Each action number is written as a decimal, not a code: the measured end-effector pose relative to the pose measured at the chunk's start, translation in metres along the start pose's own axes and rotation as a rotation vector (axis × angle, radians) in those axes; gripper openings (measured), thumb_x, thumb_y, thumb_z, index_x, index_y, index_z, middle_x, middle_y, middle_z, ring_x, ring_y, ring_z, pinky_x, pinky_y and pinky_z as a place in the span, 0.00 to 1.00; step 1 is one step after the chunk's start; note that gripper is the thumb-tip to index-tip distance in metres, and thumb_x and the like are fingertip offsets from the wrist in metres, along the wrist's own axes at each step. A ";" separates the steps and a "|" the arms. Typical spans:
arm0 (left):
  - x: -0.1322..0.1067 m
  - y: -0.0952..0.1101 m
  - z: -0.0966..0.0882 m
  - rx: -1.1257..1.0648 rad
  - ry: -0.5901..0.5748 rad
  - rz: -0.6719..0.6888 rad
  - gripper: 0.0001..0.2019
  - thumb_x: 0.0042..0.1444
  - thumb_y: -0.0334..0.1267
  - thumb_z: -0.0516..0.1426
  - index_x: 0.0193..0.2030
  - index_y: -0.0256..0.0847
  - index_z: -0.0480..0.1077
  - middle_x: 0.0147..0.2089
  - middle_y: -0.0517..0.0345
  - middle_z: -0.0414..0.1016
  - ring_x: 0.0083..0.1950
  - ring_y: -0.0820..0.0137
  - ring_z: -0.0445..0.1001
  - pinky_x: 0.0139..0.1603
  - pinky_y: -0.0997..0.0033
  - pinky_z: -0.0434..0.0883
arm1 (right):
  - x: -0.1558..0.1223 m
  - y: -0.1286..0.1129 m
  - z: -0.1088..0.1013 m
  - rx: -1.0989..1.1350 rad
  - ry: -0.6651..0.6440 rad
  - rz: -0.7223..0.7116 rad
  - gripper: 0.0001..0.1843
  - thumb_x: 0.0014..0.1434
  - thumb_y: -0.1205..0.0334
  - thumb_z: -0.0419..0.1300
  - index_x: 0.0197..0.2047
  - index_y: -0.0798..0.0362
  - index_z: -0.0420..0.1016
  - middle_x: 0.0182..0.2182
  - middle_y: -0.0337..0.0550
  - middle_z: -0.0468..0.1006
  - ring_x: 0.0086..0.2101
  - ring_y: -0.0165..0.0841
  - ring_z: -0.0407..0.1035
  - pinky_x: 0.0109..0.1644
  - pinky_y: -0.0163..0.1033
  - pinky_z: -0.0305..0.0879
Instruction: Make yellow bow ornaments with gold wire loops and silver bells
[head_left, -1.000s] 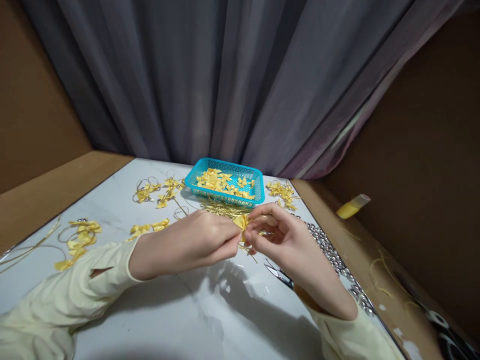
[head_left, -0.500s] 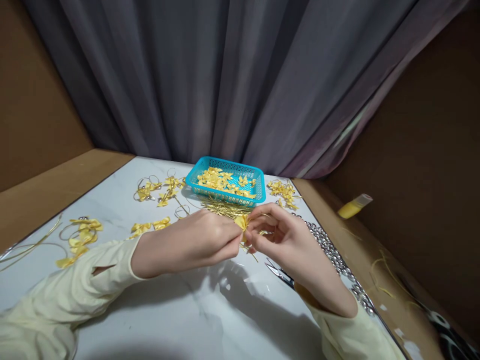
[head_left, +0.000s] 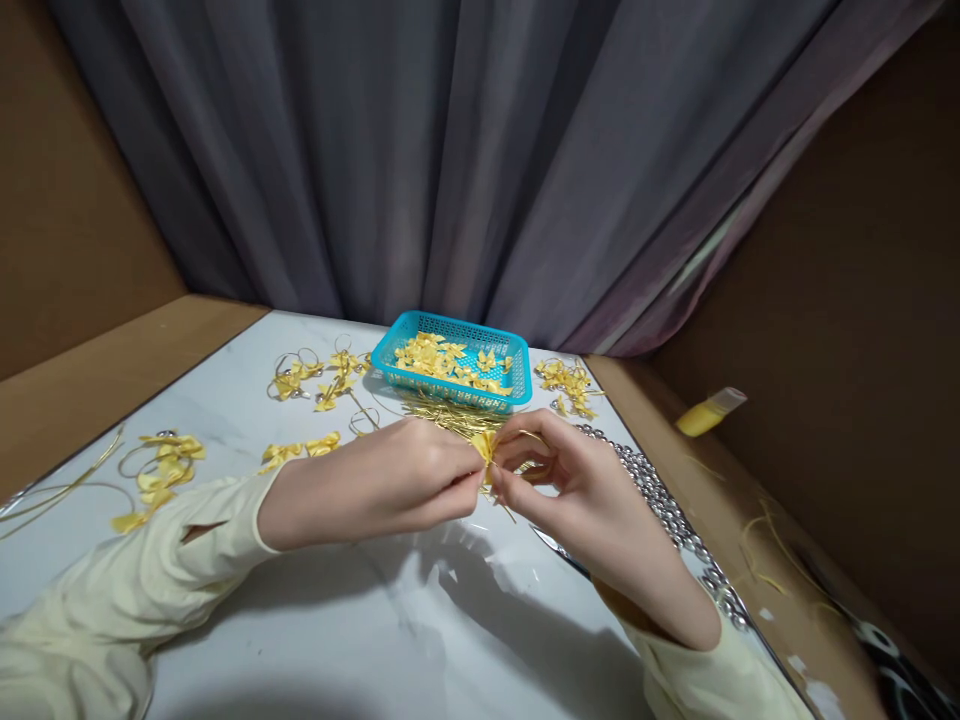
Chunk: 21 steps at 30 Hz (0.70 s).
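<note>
Between my two hands, above the white tabletop [head_left: 360, 620], is a yellow ribbon bow [head_left: 483, 445]. My left hand [head_left: 390, 480] is closed, its thumb and fingers pinching the bow from the left. On the other side my right hand [head_left: 577, 490] holds thumb and fingertips at the bow's right edge, with a thin gold wire tie curving among its fingers. The exact grip on the wire is partly hidden. Just beyond the hands lies a pile of gold wire ties [head_left: 450, 413]. Dark-handled snips [head_left: 553, 543] lie partly under my right wrist.
Behind the ties stands a blue plastic basket [head_left: 390, 372] of yellow bows. Bow clusters [head_left: 161, 470] with wire lie left, and another bunch [head_left: 568, 385] at right. Silver beads [head_left: 652, 490] line the right edge. A yellow-filled tube [head_left: 709, 412] and black-handled scissors [head_left: 885, 650] are further right.
My right fingertips have closed in slightly on the bow, and my right wrist has shifted a little, covering more of the snips. My left hand keeps its pinch.
</note>
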<state>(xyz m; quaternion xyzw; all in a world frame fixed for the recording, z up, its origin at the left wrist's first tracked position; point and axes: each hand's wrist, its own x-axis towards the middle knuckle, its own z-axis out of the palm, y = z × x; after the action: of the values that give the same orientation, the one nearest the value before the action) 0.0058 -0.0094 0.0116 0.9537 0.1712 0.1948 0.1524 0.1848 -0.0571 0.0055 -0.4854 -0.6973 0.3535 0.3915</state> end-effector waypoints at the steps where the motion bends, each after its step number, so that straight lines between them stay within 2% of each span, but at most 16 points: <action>1: 0.000 0.000 -0.001 -0.019 -0.001 -0.020 0.14 0.58 0.28 0.47 0.23 0.35 0.65 0.20 0.63 0.63 0.21 0.78 0.60 0.23 0.76 0.55 | 0.000 -0.001 -0.001 -0.019 -0.003 -0.015 0.06 0.53 0.69 0.57 0.35 0.53 0.65 0.28 0.39 0.72 0.29 0.29 0.69 0.32 0.35 0.69; 4: 0.002 -0.001 -0.005 -0.187 -0.063 -0.115 0.11 0.56 0.28 0.49 0.24 0.35 0.67 0.18 0.64 0.66 0.19 0.79 0.64 0.21 0.80 0.57 | -0.002 -0.003 -0.007 -0.063 -0.048 -0.065 0.10 0.55 0.67 0.58 0.41 0.52 0.64 0.30 0.39 0.73 0.31 0.29 0.70 0.34 0.35 0.70; 7: 0.005 -0.005 -0.010 -0.451 -0.192 -0.227 0.09 0.55 0.28 0.50 0.26 0.35 0.67 0.19 0.64 0.69 0.19 0.79 0.68 0.20 0.84 0.61 | -0.005 -0.005 -0.020 -0.136 -0.117 -0.130 0.19 0.54 0.63 0.61 0.49 0.50 0.62 0.36 0.41 0.74 0.34 0.31 0.70 0.37 0.36 0.71; 8: 0.007 -0.007 -0.011 -0.533 -0.233 -0.258 0.08 0.54 0.28 0.50 0.27 0.35 0.67 0.19 0.64 0.69 0.19 0.79 0.69 0.20 0.84 0.62 | -0.005 -0.006 -0.024 -0.178 -0.121 -0.164 0.19 0.54 0.63 0.62 0.49 0.49 0.63 0.39 0.43 0.74 0.35 0.32 0.70 0.38 0.37 0.71; 12: 0.010 -0.013 -0.012 -0.768 -0.378 -0.347 0.08 0.55 0.30 0.50 0.26 0.36 0.65 0.18 0.65 0.67 0.17 0.79 0.67 0.18 0.83 0.62 | -0.005 -0.007 -0.032 -0.318 -0.084 -0.310 0.06 0.58 0.65 0.58 0.40 0.50 0.71 0.41 0.46 0.73 0.40 0.35 0.69 0.43 0.41 0.68; 15: 0.012 -0.017 -0.012 -0.883 -0.461 -0.388 0.09 0.56 0.32 0.51 0.25 0.37 0.64 0.18 0.66 0.65 0.16 0.80 0.65 0.17 0.82 0.61 | -0.005 -0.008 -0.030 -0.310 -0.083 -0.357 0.03 0.58 0.67 0.57 0.36 0.51 0.72 0.39 0.45 0.72 0.40 0.34 0.68 0.43 0.40 0.66; 18: 0.013 -0.025 -0.011 -0.986 -0.515 -0.384 0.09 0.56 0.34 0.53 0.25 0.37 0.64 0.17 0.66 0.65 0.16 0.79 0.64 0.18 0.81 0.61 | -0.006 -0.010 -0.026 -0.276 -0.117 -0.335 0.04 0.56 0.69 0.58 0.31 0.52 0.73 0.39 0.44 0.71 0.40 0.33 0.68 0.45 0.39 0.65; 21: 0.016 -0.035 -0.009 -1.081 -0.511 -0.386 0.10 0.57 0.35 0.53 0.24 0.37 0.64 0.16 0.66 0.64 0.15 0.78 0.64 0.16 0.81 0.59 | -0.005 -0.013 -0.025 -0.221 -0.130 -0.230 0.06 0.53 0.70 0.60 0.27 0.52 0.72 0.38 0.42 0.72 0.40 0.33 0.69 0.47 0.40 0.64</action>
<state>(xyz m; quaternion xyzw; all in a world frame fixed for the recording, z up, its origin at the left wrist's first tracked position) 0.0062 0.0298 0.0117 0.7102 0.1758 -0.0115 0.6817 0.2027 -0.0623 0.0267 -0.4187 -0.8066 0.2583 0.3276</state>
